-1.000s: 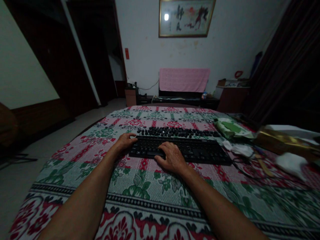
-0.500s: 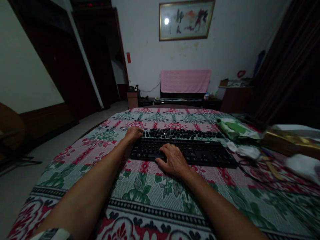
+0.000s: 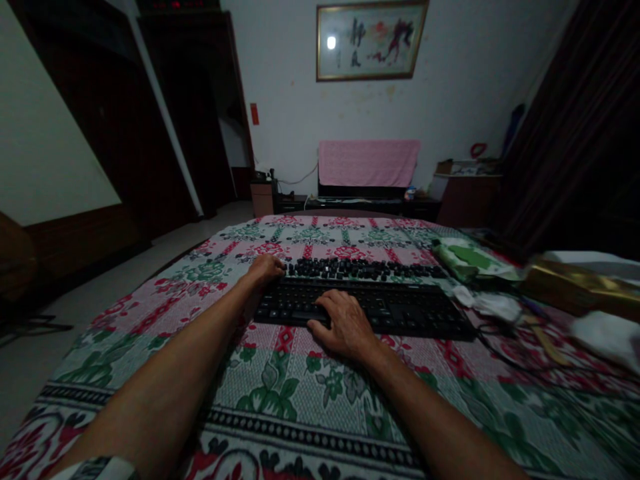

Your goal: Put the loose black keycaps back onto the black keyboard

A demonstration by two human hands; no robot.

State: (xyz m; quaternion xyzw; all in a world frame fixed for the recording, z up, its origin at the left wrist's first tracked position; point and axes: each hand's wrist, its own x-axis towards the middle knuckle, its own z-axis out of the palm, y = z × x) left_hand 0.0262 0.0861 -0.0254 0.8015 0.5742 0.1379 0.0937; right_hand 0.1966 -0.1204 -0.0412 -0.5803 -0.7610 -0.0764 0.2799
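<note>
"Is the grip firm?"

"Right hand [image 3: 346,323] rests over the black computer keyboard [image 3: 415,312], thumb spread from fingers. Whether left hand [image 3: 266,267] pinches something, I cannot tell; it is beside the loose keycaps [image 3: 367,269]."

"And the keyboard lies where?"

"Flat on the flowered tablecloth [image 3: 320,373], nearer than the keycaps. Better to steady it lightly, without scattering them."

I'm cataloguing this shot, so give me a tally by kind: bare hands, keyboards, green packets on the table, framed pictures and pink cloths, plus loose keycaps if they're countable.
Left hand and right hand: 2
Keyboard: 1
Green packet: 1
Framed picture: 1
Pink cloth: 1
Total: 6
Loose black keycaps are left out: too small and crowded to count.
</note>
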